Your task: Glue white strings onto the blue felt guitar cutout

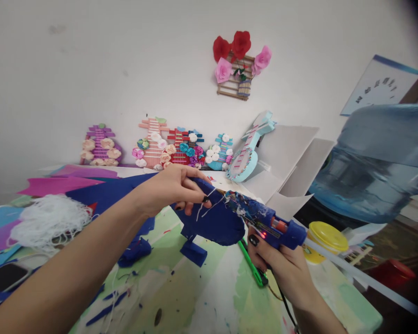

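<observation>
My left hand (181, 188) is closed on the upper edge of a dark blue rounded piece (212, 220), with white string hanging by its fingertips. That piece is tilted up over the table. My right hand (282, 264) is wrapped round a blue glue gun (257, 215) with a small red light; its nozzle points left, at the piece's upper right edge near the string. A green cutter (251, 264) lies on the table just left of my right hand. Blue scraps (194, 253) are below the piece.
White yarn (52, 222) and coloured sheets (59, 184) lie at the left, near a phone (7, 278). Flower-decorated instrument models (151, 141) line the wall. At the right stand a yellow-lidded tub (327, 235) and a large water bottle (376, 162). A black cable (287, 308) trails downward.
</observation>
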`<action>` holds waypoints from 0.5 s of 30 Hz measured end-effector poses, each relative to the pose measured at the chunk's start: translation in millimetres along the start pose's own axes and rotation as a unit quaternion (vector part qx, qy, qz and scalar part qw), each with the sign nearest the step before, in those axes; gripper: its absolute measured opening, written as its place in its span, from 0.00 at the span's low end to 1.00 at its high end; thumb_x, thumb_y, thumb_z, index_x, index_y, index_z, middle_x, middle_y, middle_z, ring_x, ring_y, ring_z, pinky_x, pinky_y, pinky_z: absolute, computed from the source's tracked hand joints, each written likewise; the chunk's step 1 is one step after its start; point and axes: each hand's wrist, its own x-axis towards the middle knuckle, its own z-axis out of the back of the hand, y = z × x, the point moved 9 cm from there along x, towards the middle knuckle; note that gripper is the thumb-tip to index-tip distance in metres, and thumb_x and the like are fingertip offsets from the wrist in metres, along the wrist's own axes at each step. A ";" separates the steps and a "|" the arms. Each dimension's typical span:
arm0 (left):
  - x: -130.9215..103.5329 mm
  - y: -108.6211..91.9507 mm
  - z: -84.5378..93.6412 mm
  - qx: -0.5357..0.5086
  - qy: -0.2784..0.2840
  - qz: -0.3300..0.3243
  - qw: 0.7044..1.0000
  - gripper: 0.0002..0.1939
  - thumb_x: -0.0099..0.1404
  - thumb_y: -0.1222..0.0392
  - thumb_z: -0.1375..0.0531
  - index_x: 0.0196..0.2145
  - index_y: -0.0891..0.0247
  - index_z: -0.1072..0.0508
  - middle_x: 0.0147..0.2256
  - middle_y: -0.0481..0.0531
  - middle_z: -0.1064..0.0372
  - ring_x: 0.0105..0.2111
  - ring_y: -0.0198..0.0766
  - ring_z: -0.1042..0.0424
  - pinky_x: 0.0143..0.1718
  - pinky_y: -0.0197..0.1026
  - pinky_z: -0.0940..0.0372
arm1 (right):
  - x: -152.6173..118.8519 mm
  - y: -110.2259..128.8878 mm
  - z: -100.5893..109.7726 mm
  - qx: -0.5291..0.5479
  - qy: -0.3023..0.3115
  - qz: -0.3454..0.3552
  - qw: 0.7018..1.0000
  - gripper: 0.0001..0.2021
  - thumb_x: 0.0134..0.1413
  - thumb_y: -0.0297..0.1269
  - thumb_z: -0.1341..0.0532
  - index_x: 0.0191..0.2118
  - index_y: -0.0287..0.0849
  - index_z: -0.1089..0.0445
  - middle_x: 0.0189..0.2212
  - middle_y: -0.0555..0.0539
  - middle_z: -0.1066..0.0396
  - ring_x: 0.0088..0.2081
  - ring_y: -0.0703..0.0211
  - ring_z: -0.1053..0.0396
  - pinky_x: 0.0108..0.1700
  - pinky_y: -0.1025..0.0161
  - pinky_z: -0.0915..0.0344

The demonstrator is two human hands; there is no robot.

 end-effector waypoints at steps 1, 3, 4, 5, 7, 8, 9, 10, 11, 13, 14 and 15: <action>0.1 0.1 -0.2 0.000 0.001 0.001 1.000 0.16 0.50 0.68 0.39 0.39 0.66 0.28 0.27 0.51 0.23 0.14 0.27 0.34 0.15 0.28 0.43 | 0.1 0.8 -0.6 -0.005 0.004 0.002 1.000 0.16 0.62 0.45 0.44 0.27 0.41 0.38 0.19 0.54 0.46 0.21 0.67 0.49 0.23 0.66 0.52; 0.2 0.1 -0.6 0.001 0.002 0.003 1.000 0.16 0.50 0.68 0.39 0.39 0.66 0.28 0.27 0.51 0.23 0.14 0.27 0.34 0.15 0.27 0.43 | 0.0 1.1 0.0 -0.015 0.005 0.001 1.000 0.19 0.63 0.44 0.44 0.23 0.41 0.41 0.19 0.53 0.45 0.22 0.67 0.48 0.23 0.66 0.52; 0.3 0.0 -0.7 0.001 0.001 0.004 1.000 0.16 0.50 0.68 0.39 0.39 0.65 0.28 0.27 0.51 0.23 0.14 0.27 0.34 0.15 0.27 0.43 | -0.1 1.1 0.5 -0.018 0.005 0.001 1.000 0.20 0.63 0.44 0.44 0.22 0.41 0.42 0.19 0.53 0.45 0.22 0.67 0.48 0.23 0.65 0.52; 0.3 0.0 -0.6 0.002 0.000 0.005 1.000 0.16 0.50 0.68 0.39 0.39 0.65 0.28 0.27 0.51 0.23 0.14 0.27 0.34 0.14 0.27 0.44 | -0.3 1.2 0.8 -0.018 0.006 0.001 1.000 0.20 0.63 0.44 0.44 0.21 0.41 0.42 0.19 0.53 0.45 0.21 0.67 0.48 0.23 0.65 0.52; 0.5 0.0 -0.5 0.003 -0.002 0.006 1.000 0.16 0.50 0.69 0.39 0.39 0.65 0.28 0.27 0.50 0.23 0.14 0.27 0.34 0.14 0.27 0.44 | -0.3 1.6 1.2 -0.016 0.008 0.004 1.000 0.20 0.63 0.44 0.44 0.22 0.41 0.42 0.19 0.53 0.46 0.21 0.67 0.49 0.23 0.65 0.52; 0.7 0.1 -0.5 0.003 -0.003 0.006 1.000 0.16 0.50 0.69 0.39 0.39 0.65 0.28 0.27 0.50 0.23 0.14 0.27 0.34 0.14 0.27 0.44 | -0.2 1.8 1.2 -0.014 0.008 0.004 1.000 0.20 0.63 0.44 0.44 0.22 0.41 0.42 0.19 0.53 0.45 0.21 0.67 0.49 0.23 0.65 0.52; 0.8 0.3 -0.3 0.004 -0.004 0.007 1.000 0.16 0.49 0.69 0.39 0.39 0.65 0.28 0.27 0.50 0.24 0.14 0.27 0.34 0.14 0.27 0.44 | 0.0 1.9 1.2 -0.011 0.008 0.005 1.000 0.20 0.63 0.44 0.44 0.21 0.41 0.42 0.19 0.53 0.45 0.21 0.67 0.49 0.23 0.65 0.53; 1.0 0.5 -0.3 0.005 -0.005 0.007 1.000 0.17 0.49 0.69 0.39 0.40 0.65 0.28 0.27 0.50 0.24 0.14 0.27 0.34 0.14 0.28 0.44 | 0.4 2.4 0.9 -0.006 0.009 0.008 1.000 0.20 0.63 0.43 0.45 0.21 0.41 0.42 0.18 0.53 0.45 0.21 0.67 0.49 0.23 0.65 0.52; 1.1 0.6 -0.2 0.004 -0.005 0.006 1.000 0.17 0.50 0.68 0.39 0.40 0.65 0.28 0.27 0.51 0.24 0.14 0.27 0.34 0.14 0.28 0.44 | 0.8 3.4 0.4 0.002 0.011 0.012 1.000 0.20 0.63 0.43 0.45 0.21 0.41 0.43 0.18 0.53 0.45 0.21 0.67 0.49 0.22 0.65 0.52; 1.3 0.7 -0.4 0.003 -0.004 0.006 1.000 0.17 0.50 0.68 0.39 0.40 0.65 0.28 0.27 0.51 0.24 0.14 0.27 0.34 0.14 0.27 0.44 | 1.6 6.4 -0.6 0.024 0.013 0.027 0.999 0.19 0.64 0.42 0.45 0.22 0.41 0.42 0.18 0.53 0.44 0.21 0.67 0.49 0.22 0.66 0.52; 1.3 0.8 -0.7 0.003 -0.003 0.006 1.000 0.17 0.50 0.68 0.39 0.40 0.65 0.28 0.27 0.51 0.24 0.14 0.27 0.34 0.14 0.27 0.44 | 2.0 7.9 -0.9 0.033 0.014 0.035 0.999 0.18 0.64 0.42 0.45 0.23 0.41 0.42 0.18 0.53 0.44 0.20 0.67 0.49 0.22 0.66 0.52; 1.2 0.7 -0.9 0.002 -0.002 0.006 1.000 0.17 0.50 0.68 0.39 0.40 0.65 0.28 0.27 0.51 0.24 0.14 0.27 0.34 0.14 0.27 0.44 | 2.2 8.6 -0.9 0.039 0.014 0.039 0.998 0.17 0.64 0.41 0.45 0.23 0.41 0.41 0.18 0.53 0.44 0.20 0.67 0.50 0.22 0.66 0.52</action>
